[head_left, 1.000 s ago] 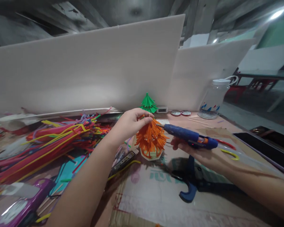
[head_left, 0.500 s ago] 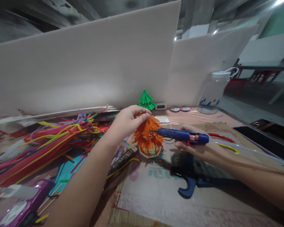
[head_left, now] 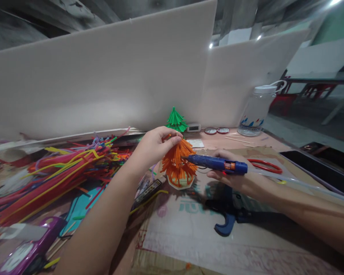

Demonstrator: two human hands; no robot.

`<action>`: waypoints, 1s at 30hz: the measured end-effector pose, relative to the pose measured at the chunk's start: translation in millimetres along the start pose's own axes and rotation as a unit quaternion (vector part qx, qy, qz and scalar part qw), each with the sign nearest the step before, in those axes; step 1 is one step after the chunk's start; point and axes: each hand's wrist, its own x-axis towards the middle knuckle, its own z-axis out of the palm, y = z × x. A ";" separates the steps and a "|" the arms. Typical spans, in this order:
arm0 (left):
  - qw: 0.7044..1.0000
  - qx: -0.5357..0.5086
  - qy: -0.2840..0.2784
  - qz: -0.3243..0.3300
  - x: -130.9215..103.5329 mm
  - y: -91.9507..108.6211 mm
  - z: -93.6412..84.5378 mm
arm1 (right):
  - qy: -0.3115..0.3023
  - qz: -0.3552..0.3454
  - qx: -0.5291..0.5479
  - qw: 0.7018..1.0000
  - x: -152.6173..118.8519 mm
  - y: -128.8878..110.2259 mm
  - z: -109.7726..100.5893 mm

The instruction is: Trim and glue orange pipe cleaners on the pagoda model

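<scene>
Near the middle stands an orange pipe-cleaner tree (head_left: 180, 166) with drooping layered tufts, on a pale many-sided base (head_left: 186, 185). My left hand (head_left: 160, 145) has thumb and fingers pinched together at its top. In my right hand (head_left: 243, 182) is a blue glue gun (head_left: 210, 162), lying nearly level, with its nozzle among the tufts on the tree's right side. A clear glue stick (head_left: 286, 179) sticks out of the gun's rear. Behind the orange tree is a green pipe-cleaner tree (head_left: 176, 120), partly hidden by my left hand.
Bundled pipe cleaners (head_left: 60, 172) and a purple glue gun (head_left: 31, 244) lie left. A blue-handled cutter (head_left: 225, 225) rests on the cardboard (head_left: 174, 236) below my right hand. A water bottle (head_left: 252, 114), phone (head_left: 318, 170) and white boards (head_left: 103, 84) stand around.
The glue gun and my right hand have shifted slightly left, along with a small shift of the whole view. My left hand keeps its pinch at the orange tree's top.
</scene>
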 end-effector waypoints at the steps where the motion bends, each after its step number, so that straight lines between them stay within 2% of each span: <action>1: 1.000 -0.001 0.000 0.003 0.0 0.0 -0.3 | 0.003 0.000 -0.012 1.000 0.1 2.8 0.9; 5: 1.000 0.001 0.006 0.019 0.2 0.0 -1.4 | 0.028 -0.010 -0.064 0.997 0.1 12.1 3.5; 15: 1.000 0.014 -0.001 0.010 0.7 1.5 -1.7 | 0.008 -0.031 -0.126 0.992 -7.9 13.7 0.9; 24: 0.999 0.035 -0.010 -0.006 -0.5 4.5 -2.1 | 0.014 -0.059 -0.090 0.994 -7.2 3.4 -2.6; 30: 0.999 0.037 -0.017 0.013 -1.5 5.8 -2.5 | 0.007 -0.046 -0.080 0.996 -9.7 0.2 -3.7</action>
